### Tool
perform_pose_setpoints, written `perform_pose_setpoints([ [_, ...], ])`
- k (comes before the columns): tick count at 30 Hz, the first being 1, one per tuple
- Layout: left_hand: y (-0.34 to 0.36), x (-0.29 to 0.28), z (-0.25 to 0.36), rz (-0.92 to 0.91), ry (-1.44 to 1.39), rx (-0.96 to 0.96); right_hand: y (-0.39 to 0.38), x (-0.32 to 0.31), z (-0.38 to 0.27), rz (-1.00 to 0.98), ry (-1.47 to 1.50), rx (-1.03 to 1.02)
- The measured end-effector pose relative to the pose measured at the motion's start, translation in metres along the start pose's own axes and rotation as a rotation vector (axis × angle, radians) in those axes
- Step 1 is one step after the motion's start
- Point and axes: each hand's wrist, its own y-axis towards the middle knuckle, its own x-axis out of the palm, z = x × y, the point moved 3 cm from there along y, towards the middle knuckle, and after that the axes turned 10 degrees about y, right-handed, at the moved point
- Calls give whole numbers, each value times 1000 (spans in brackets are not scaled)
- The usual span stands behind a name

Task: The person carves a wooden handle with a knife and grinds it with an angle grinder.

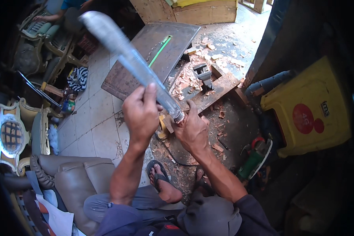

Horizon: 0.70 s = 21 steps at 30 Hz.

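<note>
A long, pale grey metal-looking tool rises diagonally toward the upper left, its far end smeared by motion. My left hand is closed on it partway along, thumb uppermost. My right hand is closed around its lower end, beside a small light wooden piece. Just beyond my right hand lies a wooden board, strewn with shavings and bearing a dark metal fixture. A yellow object, perhaps a power tool, is partly hidden behind my hands.
A brown tabletop carries a green strip. Yellow plastic stool and green power tool are at right. Carved chair frames, a padded brown seat and another person's arm are at left. Shavings litter the floor.
</note>
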Motion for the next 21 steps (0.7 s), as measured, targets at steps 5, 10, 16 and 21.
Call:
perform_pose_setpoints([
  [5,-23,-18,-8,90,-146,29,1,-8,2,201,-116,-439],
  [10,-39,-34,-32,123,-233,-43,2,-10,-1,26,-147,-474],
  [16,-60,-52,-68,194,-352,-131,-9,5,-3,9,-207,-576],
  [21,-64,-82,-94,295,-433,-207,-64,16,-32,81,79,-966],
])
